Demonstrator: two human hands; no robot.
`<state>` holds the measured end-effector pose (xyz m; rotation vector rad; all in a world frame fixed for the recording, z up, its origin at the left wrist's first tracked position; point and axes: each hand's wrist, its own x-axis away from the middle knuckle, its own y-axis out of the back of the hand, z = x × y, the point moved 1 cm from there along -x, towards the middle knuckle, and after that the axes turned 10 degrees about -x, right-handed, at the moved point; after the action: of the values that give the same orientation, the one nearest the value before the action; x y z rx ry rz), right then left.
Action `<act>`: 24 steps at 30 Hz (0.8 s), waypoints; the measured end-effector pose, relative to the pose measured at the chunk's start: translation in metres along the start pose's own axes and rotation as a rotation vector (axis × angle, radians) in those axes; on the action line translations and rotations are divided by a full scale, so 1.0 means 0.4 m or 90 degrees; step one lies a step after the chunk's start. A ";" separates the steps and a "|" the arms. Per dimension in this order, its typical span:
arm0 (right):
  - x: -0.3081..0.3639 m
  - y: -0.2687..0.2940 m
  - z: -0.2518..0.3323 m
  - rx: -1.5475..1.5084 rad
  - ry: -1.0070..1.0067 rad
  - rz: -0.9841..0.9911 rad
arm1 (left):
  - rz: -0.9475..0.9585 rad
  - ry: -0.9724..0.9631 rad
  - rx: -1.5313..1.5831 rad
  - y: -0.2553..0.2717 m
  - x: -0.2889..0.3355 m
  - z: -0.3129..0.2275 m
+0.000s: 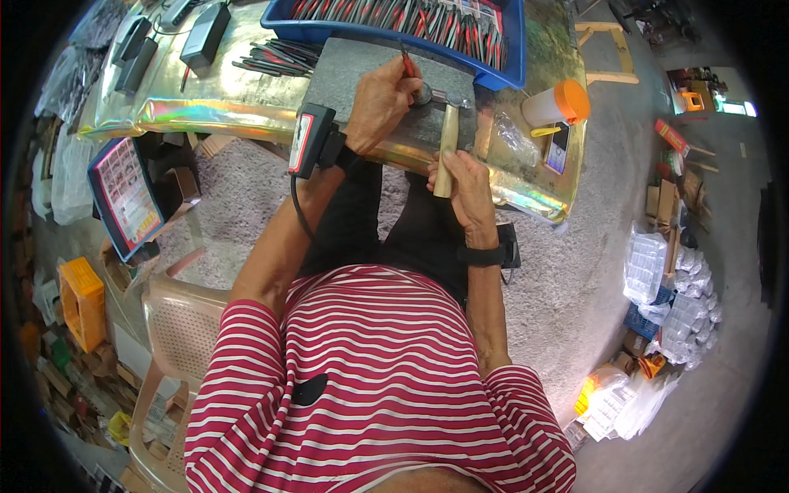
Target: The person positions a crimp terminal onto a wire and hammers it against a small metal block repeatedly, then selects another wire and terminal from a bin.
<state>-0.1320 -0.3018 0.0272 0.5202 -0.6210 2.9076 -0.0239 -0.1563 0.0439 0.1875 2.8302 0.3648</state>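
Note:
My left hand [380, 108] is closed round a thin black-and-red rod [407, 61], whose tip sticks up past the fingers. It is over a grey slab [345, 70] at the table's near edge. My right hand [467, 187] grips the pale wooden handle of a hammer [448, 135]. The hammer's metal head is over the slab, just right of my left fingers. What lies under the head is hard to make out. Behind the slab, a blue tray [517, 70] holds several similar rods, and a loose pile of rods [278, 57] lies to its left.
Right of the slab are a clear plastic bag [516, 138], a phone [557, 148] and an orange-lidded jar [571, 100]. Dark boxes [205, 37] stand at the table's left. A plastic chair [182, 329] is at my left. Wrapped packages [686, 316] lie on the floor at right.

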 end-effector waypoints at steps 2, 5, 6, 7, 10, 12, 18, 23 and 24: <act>0.001 -0.008 0.006 -0.059 -0.014 0.017 | -0.003 -0.028 -0.037 0.002 -0.002 0.003; -0.009 -0.002 0.005 -0.122 -0.041 0.009 | 0.014 -0.067 -0.080 0.003 -0.005 -0.005; -0.009 -0.001 0.008 -0.121 -0.041 0.011 | 0.028 -0.075 -0.089 0.004 -0.006 -0.008; -0.007 0.001 0.012 -0.143 -0.062 0.007 | 0.027 -0.075 -0.089 0.005 -0.008 -0.007; 0.001 -0.012 0.032 -0.134 -0.068 -0.027 | 0.049 -0.119 -0.141 0.011 -0.010 -0.009; 0.008 -0.022 0.052 -0.104 -0.052 -0.056 | 0.076 -0.172 -0.199 0.015 -0.010 -0.015; 0.042 -0.044 0.122 0.080 0.072 -0.084 | 0.064 -0.330 -0.313 0.006 -0.011 -0.022; 0.078 -0.083 0.233 0.380 0.215 -0.064 | 0.085 -0.307 -0.302 0.006 -0.008 -0.022; 0.087 -0.092 0.251 0.439 0.275 -0.051 | 0.077 -0.314 -0.294 0.005 -0.007 -0.020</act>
<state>-0.1269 -0.3085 0.1395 -0.0464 0.4593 2.9469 -0.0234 -0.1568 0.0526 0.3012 2.1908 0.8533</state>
